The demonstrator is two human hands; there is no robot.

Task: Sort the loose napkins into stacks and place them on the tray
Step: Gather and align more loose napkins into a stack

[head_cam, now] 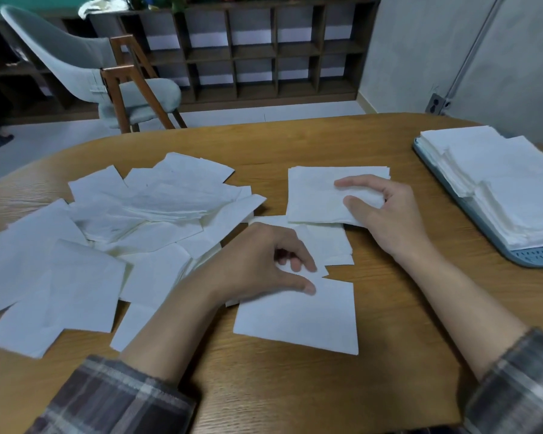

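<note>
tray: blue-grey tray (534,259) sitting at the right edge of the frame on the table (295,389), its right side running out of view
tray contents: tray stacks (499,183) of white napkins lying in it, overlapping one another and covering nearly all of it; stack count hard to make out
loose napkins: loose napkins (123,220) lying in a messy overlapping heap across the left half of the table, some running off the left edge of the frame
small stack: small stack (314,195) lying squared up at centre, between the heap and the tray, well apart from the tray
near napkin: near napkin (295,317) lying flat at lower centre, just below the left hand
hidden: more napkins lying between the small stack and the near napkin, partly covered by both hands; sheet count unclear
right hand: right hand (386,211) gripping the small stack at its right side, paper bunching between thumb and forefinger, fingers (358,182) narrow
left hand: left hand (264,264) resting on the top edge of the near napkin, thumb lying on it, fingers (298,261) curling above; cannot tell whether they are pinching paper
sleeves: plaid sleeves (123,399) showing at the bottom corners
background: chair (107,76) and shelf unit (248,51) standing in the upper left and centre
</note>
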